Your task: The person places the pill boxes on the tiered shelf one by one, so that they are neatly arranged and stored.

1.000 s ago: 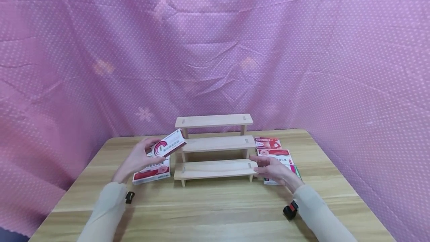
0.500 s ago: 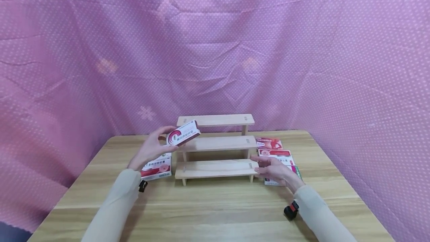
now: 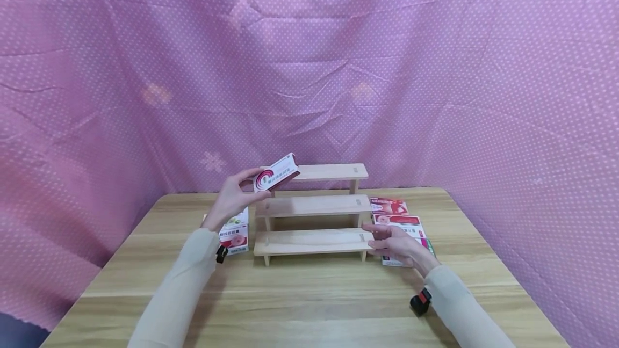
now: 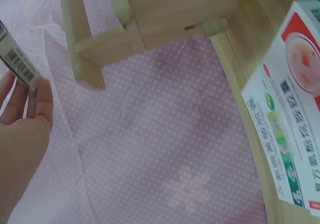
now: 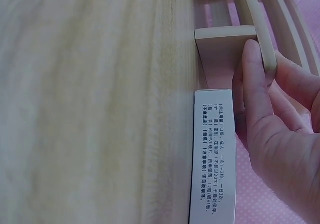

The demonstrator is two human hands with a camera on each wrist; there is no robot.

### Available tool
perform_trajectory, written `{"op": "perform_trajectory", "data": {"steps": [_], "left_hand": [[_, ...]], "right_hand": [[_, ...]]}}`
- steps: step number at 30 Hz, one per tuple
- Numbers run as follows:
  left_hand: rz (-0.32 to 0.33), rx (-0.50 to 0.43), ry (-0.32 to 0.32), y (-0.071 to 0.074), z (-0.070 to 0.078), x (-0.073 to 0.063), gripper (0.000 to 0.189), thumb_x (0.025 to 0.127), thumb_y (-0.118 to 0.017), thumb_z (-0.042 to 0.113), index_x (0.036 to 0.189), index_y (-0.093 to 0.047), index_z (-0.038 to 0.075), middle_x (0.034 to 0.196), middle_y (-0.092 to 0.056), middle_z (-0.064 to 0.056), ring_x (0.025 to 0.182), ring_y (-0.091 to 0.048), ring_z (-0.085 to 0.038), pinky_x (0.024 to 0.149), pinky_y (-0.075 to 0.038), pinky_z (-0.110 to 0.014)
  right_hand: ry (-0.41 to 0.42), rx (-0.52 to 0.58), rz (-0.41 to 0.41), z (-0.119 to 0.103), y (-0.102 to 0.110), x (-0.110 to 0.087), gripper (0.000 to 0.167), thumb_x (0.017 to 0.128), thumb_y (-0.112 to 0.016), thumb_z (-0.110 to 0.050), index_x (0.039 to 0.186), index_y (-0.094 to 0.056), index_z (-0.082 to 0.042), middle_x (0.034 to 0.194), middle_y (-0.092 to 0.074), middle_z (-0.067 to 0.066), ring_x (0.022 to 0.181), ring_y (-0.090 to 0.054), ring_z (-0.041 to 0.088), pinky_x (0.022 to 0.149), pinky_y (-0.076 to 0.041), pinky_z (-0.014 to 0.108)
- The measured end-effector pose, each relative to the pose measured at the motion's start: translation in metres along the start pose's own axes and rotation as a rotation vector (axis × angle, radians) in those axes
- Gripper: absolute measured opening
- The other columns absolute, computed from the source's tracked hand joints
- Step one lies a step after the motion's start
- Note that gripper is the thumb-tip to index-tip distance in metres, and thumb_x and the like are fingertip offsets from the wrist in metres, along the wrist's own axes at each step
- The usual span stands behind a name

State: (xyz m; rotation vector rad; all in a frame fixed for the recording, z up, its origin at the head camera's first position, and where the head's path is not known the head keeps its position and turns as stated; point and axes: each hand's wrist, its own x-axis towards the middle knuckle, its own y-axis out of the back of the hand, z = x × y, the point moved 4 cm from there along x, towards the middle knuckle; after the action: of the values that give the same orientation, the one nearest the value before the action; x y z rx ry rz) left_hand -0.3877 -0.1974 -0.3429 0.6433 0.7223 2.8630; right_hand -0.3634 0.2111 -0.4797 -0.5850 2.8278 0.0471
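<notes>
My left hand (image 3: 233,197) pinches a white medicine box (image 3: 278,174) with dark red edges and a pink-red arc printed on it. It holds the box tilted at the left end of the top step of a three-tier wooden display stand (image 3: 314,206). In the left wrist view, fingertips (image 4: 44,91) press the lower end of the box (image 4: 19,61). My right hand (image 3: 397,245) grips the right end of the stand's lowest step. The right wrist view has the thumb and fingers on either side of that step's board (image 5: 260,34).
Several medicine boxes (image 3: 234,240) lie left of the stand, partly behind my left arm. More boxes (image 3: 397,220) lie to its right, some under my right hand. A pink dotted cloth (image 3: 309,69) hangs behind the wooden table (image 3: 300,305).
My left hand has carried the medicine box up and to the right, from beside the middle step to the top step's left end. The right hand keeps its place on the stand.
</notes>
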Motion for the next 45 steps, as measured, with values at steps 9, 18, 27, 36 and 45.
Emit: {"op": "perform_trajectory", "data": {"steps": [9, 18, 27, 36, 45], "left_hand": [[0.005, -0.078, -0.060, -0.020, 0.012, 0.017, 0.065, 0.077, -0.083, 0.012, 0.136, -0.056, 0.008, 0.136, -0.058, -0.016, 0.116, -0.061, -0.035, 0.086, -0.060, -0.035], [-0.010, -0.108, -0.049, -0.042, 0.016, 0.032, 0.065, 0.076, -0.084, 0.012, 0.134, -0.057, 0.005, 0.129, -0.062, -0.017, 0.115, -0.062, -0.035, 0.084, -0.060, -0.029], [-0.009, -0.127, 0.000, -0.060, 0.021, 0.045, 0.059, 0.077, -0.083, 0.012, 0.132, -0.061, 0.011, 0.129, -0.063, -0.010, 0.113, -0.064, -0.029, 0.091, -0.058, -0.033], [-0.021, -0.048, 0.008, -0.073, 0.023, 0.061, 0.061, 0.077, -0.084, 0.018, 0.133, -0.060, 0.009, 0.128, -0.064, -0.009, 0.114, -0.062, -0.028, 0.091, -0.058, -0.034], [-0.052, 0.026, 0.002, -0.085, 0.026, 0.076, 0.064, 0.077, -0.084, 0.020, 0.133, -0.059, 0.004, 0.126, -0.064, -0.013, 0.108, -0.064, -0.026, 0.092, -0.056, -0.033]], "right_hand": [[-0.002, -0.016, 0.010, 0.002, 0.002, 0.003, 0.061, 0.092, -0.066, -0.008, 0.149, -0.042, -0.010, 0.156, -0.026, 0.024, 0.114, -0.058, 0.022, 0.098, -0.055, 0.040], [-0.007, 0.019, 0.007, 0.005, 0.003, 0.003, 0.059, 0.093, -0.064, -0.007, 0.148, -0.043, -0.011, 0.158, -0.022, 0.024, 0.116, -0.057, 0.021, 0.099, -0.054, 0.040], [-0.006, -0.003, 0.017, 0.004, 0.003, 0.002, 0.059, 0.092, -0.065, -0.006, 0.147, -0.044, -0.010, 0.158, -0.022, 0.024, 0.121, -0.054, 0.023, 0.099, -0.054, 0.041], [-0.008, -0.008, 0.018, 0.004, 0.002, 0.002, 0.059, 0.092, -0.065, -0.007, 0.147, -0.044, -0.010, 0.156, -0.026, 0.025, 0.119, -0.056, 0.023, 0.099, -0.054, 0.041], [0.022, 0.005, -0.032, 0.000, 0.001, 0.000, 0.060, 0.094, -0.061, -0.002, 0.150, -0.038, -0.006, 0.157, -0.020, 0.028, 0.111, -0.059, 0.020, 0.100, -0.054, 0.039]]}}
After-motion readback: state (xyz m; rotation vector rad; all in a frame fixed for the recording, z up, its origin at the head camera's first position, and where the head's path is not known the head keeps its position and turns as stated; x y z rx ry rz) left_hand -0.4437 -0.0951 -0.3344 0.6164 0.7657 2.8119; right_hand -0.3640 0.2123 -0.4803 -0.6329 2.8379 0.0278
